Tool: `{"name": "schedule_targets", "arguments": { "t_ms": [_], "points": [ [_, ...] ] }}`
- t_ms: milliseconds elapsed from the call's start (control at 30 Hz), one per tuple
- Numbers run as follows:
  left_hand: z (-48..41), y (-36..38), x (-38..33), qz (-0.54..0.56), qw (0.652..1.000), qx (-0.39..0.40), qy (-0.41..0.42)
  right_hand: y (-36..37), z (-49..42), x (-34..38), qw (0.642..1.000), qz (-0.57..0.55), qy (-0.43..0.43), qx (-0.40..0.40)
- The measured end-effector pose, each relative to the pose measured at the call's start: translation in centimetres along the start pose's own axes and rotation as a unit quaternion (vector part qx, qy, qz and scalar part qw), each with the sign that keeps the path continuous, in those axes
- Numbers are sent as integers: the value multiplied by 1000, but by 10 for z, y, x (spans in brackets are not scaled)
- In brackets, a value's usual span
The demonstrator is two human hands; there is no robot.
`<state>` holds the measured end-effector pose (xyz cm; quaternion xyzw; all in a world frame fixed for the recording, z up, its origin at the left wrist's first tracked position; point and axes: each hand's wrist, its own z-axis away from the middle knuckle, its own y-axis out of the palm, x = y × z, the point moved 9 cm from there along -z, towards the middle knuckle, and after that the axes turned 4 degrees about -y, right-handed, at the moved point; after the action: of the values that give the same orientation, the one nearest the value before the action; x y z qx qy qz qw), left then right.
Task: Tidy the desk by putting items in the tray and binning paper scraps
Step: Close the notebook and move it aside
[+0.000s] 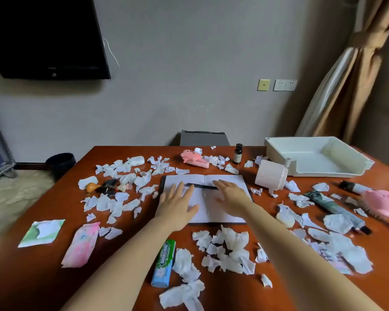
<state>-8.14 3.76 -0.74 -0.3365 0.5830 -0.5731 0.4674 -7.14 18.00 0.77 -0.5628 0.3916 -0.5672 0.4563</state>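
Observation:
An open notebook (pixel 225 187) lies in the middle of the brown desk (pixel 43 272) with a black pen (pixel 201 186) across its pages. My left hand (pixel 176 205) rests flat, fingers straight, on the left page. My right hand (pixel 230 194) is spread flat over the right page, just near the pen. White paper scraps (pixel 228 250) are scattered all over the desk. An empty white tray (pixel 359 161) stands at the back right. A dark bin (pixel 60 163) sits on the floor beyond the desk's left corner.
Loose items lie around: a green gum tube (pixel 164 262), pink toy (pixel 193 158), small dark bottle (pixel 238 153), pale ribbed cup on its side (pixel 271 177), dark tube (pixel 334 206), pink hairbrush (pixel 382 204), keys (pixel 108 187), white earbud case (pixel 136 160), pink packet (pixel 82 246).

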Motion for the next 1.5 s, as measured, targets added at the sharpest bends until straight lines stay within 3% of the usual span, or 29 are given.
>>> {"name": "schedule_targets", "arguments": {
  "t_ms": [400, 700, 867, 1000, 1167, 1500],
  "points": [
    [-14, 13, 20, -15, 997, 62, -38, 5, -31, -4, 998, 11, 40, -47],
    [-17, 25, 26, -34, 997, 63, -27, -10, -36, 10, 991, 74, 9, -111],
    [-19, 25, 27, -29, 998, 53, -31, -24, -27, 7, 989, 5, 47, -143],
    [-19, 26, 28, -34, 998, 43, -33, -22, -18, 2, 987, -76, 66, -126],
    [-19, 25, 27, -38, 998, 28, -34, -8, -11, 0, 988, -96, 91, -76],
    [-8, 14, 33, -14, 994, 16, -106, 13, -11, 17, 992, -37, 93, -74]
  ]
}}
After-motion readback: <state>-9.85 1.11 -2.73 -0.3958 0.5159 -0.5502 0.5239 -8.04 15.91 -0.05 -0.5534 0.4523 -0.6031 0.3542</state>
